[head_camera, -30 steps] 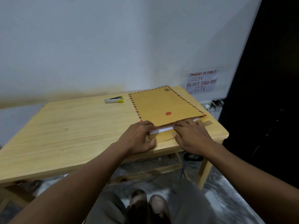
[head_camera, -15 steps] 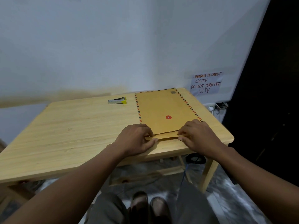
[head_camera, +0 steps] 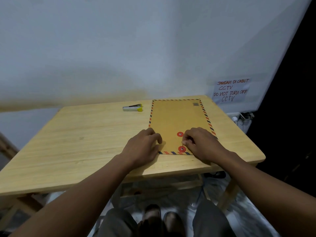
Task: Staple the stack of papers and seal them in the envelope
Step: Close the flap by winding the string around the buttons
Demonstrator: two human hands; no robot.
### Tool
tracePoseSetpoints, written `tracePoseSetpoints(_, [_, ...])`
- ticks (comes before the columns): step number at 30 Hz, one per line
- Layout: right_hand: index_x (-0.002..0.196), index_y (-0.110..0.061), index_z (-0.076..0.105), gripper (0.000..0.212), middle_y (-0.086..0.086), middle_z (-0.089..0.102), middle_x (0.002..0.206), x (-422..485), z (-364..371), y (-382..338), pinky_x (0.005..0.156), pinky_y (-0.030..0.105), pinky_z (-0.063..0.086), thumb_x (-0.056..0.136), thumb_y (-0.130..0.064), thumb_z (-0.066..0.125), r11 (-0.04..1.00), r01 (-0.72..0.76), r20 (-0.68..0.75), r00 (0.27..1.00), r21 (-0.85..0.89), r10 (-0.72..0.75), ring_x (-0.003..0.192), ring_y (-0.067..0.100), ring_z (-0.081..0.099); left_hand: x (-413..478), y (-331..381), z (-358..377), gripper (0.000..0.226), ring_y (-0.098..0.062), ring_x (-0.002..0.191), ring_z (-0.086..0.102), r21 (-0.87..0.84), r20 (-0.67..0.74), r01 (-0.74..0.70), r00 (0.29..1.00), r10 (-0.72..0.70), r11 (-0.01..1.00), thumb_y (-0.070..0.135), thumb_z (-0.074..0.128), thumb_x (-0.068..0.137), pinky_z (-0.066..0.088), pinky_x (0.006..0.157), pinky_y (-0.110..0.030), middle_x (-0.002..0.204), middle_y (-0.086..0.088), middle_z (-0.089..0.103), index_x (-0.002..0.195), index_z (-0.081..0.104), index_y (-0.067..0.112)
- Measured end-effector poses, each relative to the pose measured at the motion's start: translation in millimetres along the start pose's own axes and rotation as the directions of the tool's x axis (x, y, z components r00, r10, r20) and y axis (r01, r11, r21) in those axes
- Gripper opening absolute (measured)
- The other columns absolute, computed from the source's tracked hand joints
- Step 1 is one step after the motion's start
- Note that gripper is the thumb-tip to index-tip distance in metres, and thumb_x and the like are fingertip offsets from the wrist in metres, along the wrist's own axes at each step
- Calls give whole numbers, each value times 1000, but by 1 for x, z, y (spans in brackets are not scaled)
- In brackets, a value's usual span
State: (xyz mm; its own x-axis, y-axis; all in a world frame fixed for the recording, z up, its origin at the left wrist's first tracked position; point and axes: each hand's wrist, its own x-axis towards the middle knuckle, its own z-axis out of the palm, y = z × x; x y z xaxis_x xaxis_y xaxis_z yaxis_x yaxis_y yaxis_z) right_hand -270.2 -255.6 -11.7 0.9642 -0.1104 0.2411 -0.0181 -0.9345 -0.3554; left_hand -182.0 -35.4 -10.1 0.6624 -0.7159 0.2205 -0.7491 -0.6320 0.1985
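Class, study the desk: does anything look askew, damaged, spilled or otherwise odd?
Nothing stands out. The brown envelope lies flat on the wooden table, its flap folded down, both red closure discs showing. The left hand rests on its corner, the right hand pinches near the discs. The stapler lies beside it.

Wooden table (head_camera: 89, 139) — envelope (head_camera: 177, 117), stapler (head_camera: 132, 107) flat.

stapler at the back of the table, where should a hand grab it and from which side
Grip the stapler across its long silver body, coming down from above with fingers on its front and back sides. It lies flat on the table, lengthwise left to right, yellow end toward the envelope, apart from it, with bare wood all around.
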Motion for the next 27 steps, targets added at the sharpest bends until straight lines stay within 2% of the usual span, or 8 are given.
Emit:
tracePoseSetpoints(4, [101,-26,67,15,-12,62,91,-7,3,8,74,31,46,96,-36,56,999,34,-50,998,33,-32,88,7,50,2,7,7,29,-17,131,44,-30,-9,-100,995,99,995,21,64,92,46,102,-35,141,6,53,119,68,31])
tracePoseSetpoints(6, [107,-29,67,20,-13,62,98,-11,0,12,82,33,44,95,-40,57,997,70,-30,997,28,-69,94,7,50,2,7,9,30,-15,127,49,-86,-9,-100,995,99,991,18,58,93,50,98,-34,137,7,58,118,68,30])
tracePoseSetpoints(8, [110,-29,69,22,-12,62,102,-12,-4,16,85,35,44,93,-40,61,997,77,13,997,-2,-77,97,8,49,2,6,12,27,-13,122,52,-104,-22,-92,996,90,990,24,56,93,52,94,-35,133,8,61,116,69,30])
tracePoseSetpoints(12, [95,-27,72,8,-9,62,94,-11,-7,20,83,38,47,91,-31,66,999,15,6,1000,33,-15,92,13,52,-1,9,16,27,-13,116,53,-120,-71,-81,995,72,990,43,55,92,53,89,-36,126,8,64,111,70,30])
tracePoseSetpoints(14, [89,-28,68,6,-9,60,91,-10,-5,18,85,37,45,93,-28,63,1000,7,11,1000,24,-7,93,14,51,-2,11,16,28,-13,115,52,-115,-67,-72,996,65,991,45,55,93,52,90,-36,126,8,64,112,69,31])
tracePoseSetpoints(18, [86,-30,56,18,-9,55,95,-7,-3,13,95,39,37,99,-19,49,998,-21,80,996,-56,26,94,15,43,-2,13,16,28,-13,112,52,-97,-63,-65,996,59,993,48,54,93,49,90,-34,126,7,63,112,68,32])
tracePoseSetpoints(24, [89,-28,49,22,-10,54,91,7,-19,-2,90,39,33,98,-8,45,999,0,66,998,-44,2,95,17,42,-1,11,17,28,-14,111,51,-87,-48,-66,997,62,994,48,54,93,48,89,-32,127,6,62,114,67,33])
tracePoseSetpoints(27, [90,-26,48,20,-8,56,85,19,-25,-10,89,40,35,98,-7,45,986,55,128,991,-157,-35,88,19,47,0,12,17,28,-16,109,51,-84,-49,-65,997,61,994,47,55,92,48,87,-33,126,5,61,113,66,32])
